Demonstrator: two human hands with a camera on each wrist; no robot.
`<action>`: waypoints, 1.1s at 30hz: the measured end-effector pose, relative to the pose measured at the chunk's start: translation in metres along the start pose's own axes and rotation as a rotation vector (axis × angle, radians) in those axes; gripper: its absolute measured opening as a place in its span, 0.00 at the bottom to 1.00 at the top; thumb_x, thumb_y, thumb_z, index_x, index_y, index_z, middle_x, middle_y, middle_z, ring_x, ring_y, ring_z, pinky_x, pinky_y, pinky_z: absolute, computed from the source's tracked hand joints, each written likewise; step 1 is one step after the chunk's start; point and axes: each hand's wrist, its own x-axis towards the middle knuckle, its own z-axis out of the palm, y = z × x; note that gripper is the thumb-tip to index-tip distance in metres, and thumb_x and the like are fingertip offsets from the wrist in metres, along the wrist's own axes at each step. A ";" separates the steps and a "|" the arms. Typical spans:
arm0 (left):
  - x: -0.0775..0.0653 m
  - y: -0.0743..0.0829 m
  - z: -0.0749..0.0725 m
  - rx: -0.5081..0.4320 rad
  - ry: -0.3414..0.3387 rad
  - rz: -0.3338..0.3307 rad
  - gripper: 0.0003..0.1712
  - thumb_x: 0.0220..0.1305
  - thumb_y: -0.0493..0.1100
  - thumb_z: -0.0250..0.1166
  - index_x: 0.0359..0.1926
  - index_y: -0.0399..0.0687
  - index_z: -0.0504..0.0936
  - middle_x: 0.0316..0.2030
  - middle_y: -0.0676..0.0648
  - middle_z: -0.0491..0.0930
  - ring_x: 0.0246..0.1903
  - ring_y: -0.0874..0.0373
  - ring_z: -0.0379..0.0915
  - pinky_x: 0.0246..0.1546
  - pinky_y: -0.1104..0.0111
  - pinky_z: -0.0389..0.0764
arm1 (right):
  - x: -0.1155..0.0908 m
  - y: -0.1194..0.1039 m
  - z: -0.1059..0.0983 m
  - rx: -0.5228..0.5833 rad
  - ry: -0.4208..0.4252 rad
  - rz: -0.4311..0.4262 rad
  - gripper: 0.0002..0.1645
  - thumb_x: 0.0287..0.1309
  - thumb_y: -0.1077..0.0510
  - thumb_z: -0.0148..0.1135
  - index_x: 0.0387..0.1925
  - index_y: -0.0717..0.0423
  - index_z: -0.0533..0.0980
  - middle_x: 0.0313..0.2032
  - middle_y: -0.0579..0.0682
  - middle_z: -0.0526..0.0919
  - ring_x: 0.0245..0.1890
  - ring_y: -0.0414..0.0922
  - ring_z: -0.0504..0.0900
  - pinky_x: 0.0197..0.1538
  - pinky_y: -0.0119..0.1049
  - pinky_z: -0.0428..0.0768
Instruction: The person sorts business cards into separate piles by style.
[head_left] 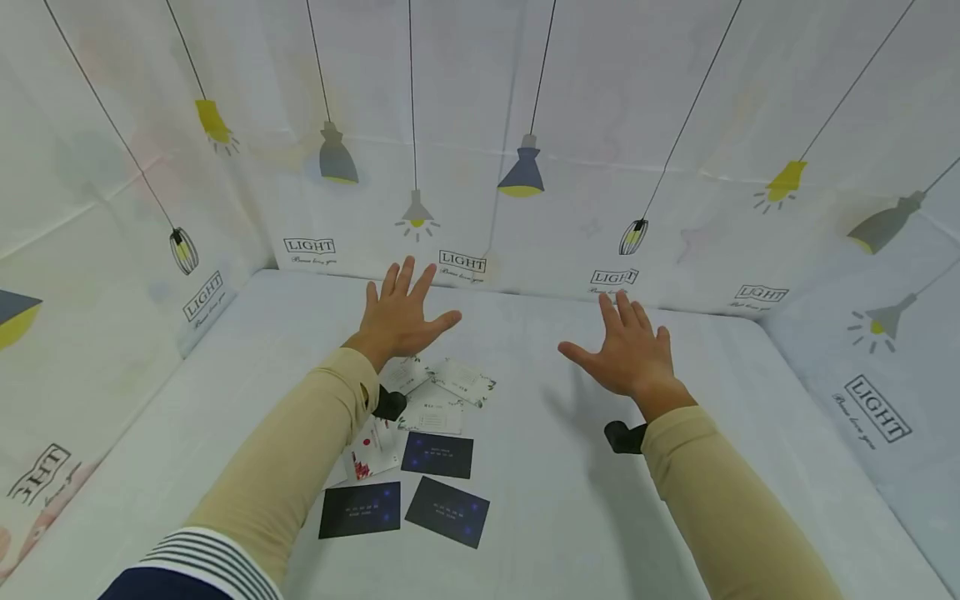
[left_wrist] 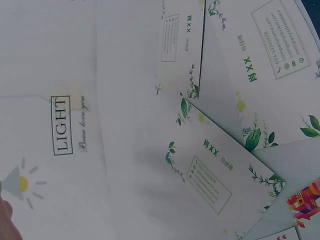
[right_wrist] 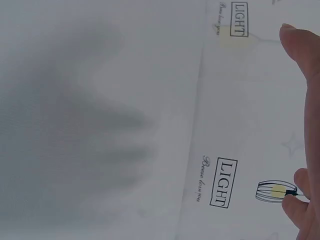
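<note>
Head view shows your two bare hands: the left hand and the right hand, both with fingers spread, gripping nothing. You hold them out over a white cloth-covered table, the left just beyond the cards, the right well apart from them. The right wrist view shows a soft shadow of a hand on the white cloth.

Eight flat rectangular cards can be counted on the table, all toward your left side. Three are white cards with green leaf sprigs, lying close together near your left wrist. Three are dark navy cards with blue glowing spots, lying nearer you and apart from one another, one of them tilted. One is a white card with a red building-like print; another pale card is mostly hidden by your left beige sleeve.

On one leafy card, the left wrist view lets you read "033-12345678" and "company@card.com" inside a thin green frame, with a green "XXX" beside it. The pale lettering on the navy cards is too small to read.

Around the table hangs a white printed cloth with ten hanging-lamp motifs, one cut by the left edge. Six boxed labels read "LIGHT" in full and a seventh only partly, with script beneath.
</note>
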 end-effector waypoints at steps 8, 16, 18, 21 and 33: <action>0.000 0.000 0.002 -0.049 0.041 0.034 0.51 0.67 0.76 0.45 0.81 0.60 0.40 0.79 0.42 0.33 0.76 0.39 0.26 0.69 0.40 0.36 | -0.001 0.001 0.000 0.050 0.014 -0.010 0.67 0.57 0.19 0.49 0.79 0.60 0.42 0.77 0.65 0.42 0.75 0.65 0.44 0.66 0.68 0.52; -0.006 -0.005 0.006 -0.170 0.051 0.086 0.58 0.60 0.75 0.59 0.80 0.56 0.47 0.78 0.40 0.41 0.75 0.37 0.37 0.69 0.42 0.46 | -0.006 0.001 0.008 0.279 0.015 0.023 0.69 0.53 0.18 0.55 0.79 0.58 0.43 0.77 0.63 0.46 0.74 0.65 0.49 0.67 0.65 0.54; -0.009 -0.007 0.008 -0.210 0.049 0.094 0.58 0.58 0.73 0.63 0.80 0.56 0.49 0.78 0.41 0.43 0.75 0.38 0.38 0.69 0.42 0.49 | -0.008 -0.001 0.012 0.318 0.017 0.025 0.69 0.53 0.19 0.56 0.79 0.58 0.45 0.76 0.63 0.49 0.74 0.64 0.50 0.68 0.64 0.55; -0.012 -0.009 0.009 -0.261 0.048 0.112 0.57 0.57 0.71 0.66 0.79 0.54 0.53 0.78 0.42 0.46 0.75 0.40 0.40 0.67 0.42 0.53 | -0.010 -0.004 0.017 0.364 0.027 0.018 0.67 0.54 0.21 0.58 0.78 0.59 0.48 0.75 0.63 0.52 0.73 0.63 0.53 0.68 0.62 0.56; -0.040 -0.012 0.013 -0.370 -0.033 0.209 0.56 0.51 0.61 0.77 0.76 0.53 0.61 0.74 0.47 0.58 0.73 0.45 0.50 0.68 0.45 0.57 | -0.026 -0.022 0.043 0.551 0.006 -0.014 0.60 0.53 0.31 0.69 0.77 0.55 0.54 0.72 0.58 0.62 0.68 0.57 0.65 0.62 0.60 0.68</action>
